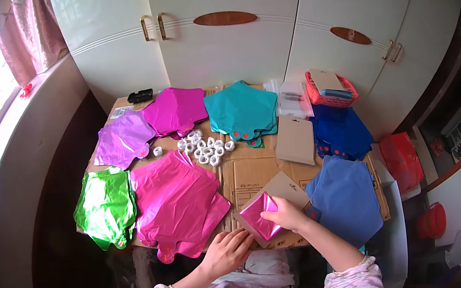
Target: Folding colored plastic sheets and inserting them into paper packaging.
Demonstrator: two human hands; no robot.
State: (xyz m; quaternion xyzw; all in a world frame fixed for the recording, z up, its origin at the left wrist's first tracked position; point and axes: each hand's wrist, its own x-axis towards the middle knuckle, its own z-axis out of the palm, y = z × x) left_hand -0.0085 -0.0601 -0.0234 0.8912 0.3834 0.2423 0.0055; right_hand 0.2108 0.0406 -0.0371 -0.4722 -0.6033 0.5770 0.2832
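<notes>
In the head view, the right hand pinches the folded pink foil, just right of the palm-down left hand, seemingly holding nothing; the foil should handle light, slippery and easily creased, best held flat near an edge.

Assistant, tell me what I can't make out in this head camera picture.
In the head view:
Right hand: most fingers, hidden beneath the pink foil.
White rings: exact count, since they overlap and look small.
Red basket: lower contents, hidden by its wall and the cards on top.
</notes>
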